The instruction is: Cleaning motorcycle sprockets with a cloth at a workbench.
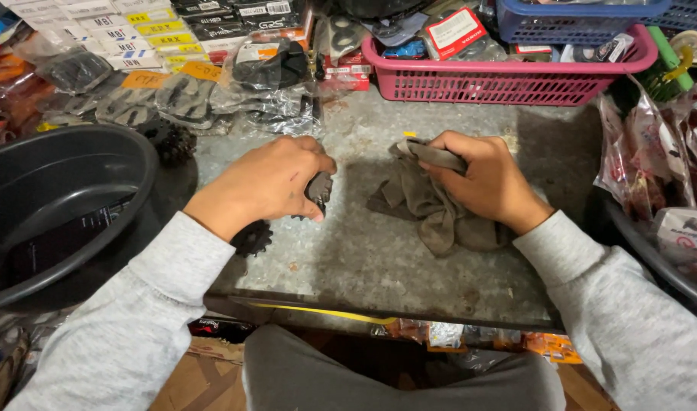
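On galvanized bench (379,251), left fingers (306,156) clasp sprocket (318,190); right fingers (440,164) bunch rag (424,205).

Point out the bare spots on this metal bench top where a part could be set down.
Barest: the metal bench top along the near edge, between the left hand and the rag under the right hand. A smaller strip lies below the pink basket. Crowded: bagged parts at back left, a black sprocket by the left wrist, red packets right.

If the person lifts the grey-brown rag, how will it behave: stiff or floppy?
The rag will probably hang floppy: it lies crumpled in soft folds under the right hand. It looks light, and unlikely to roll or slide on the metal worktop.
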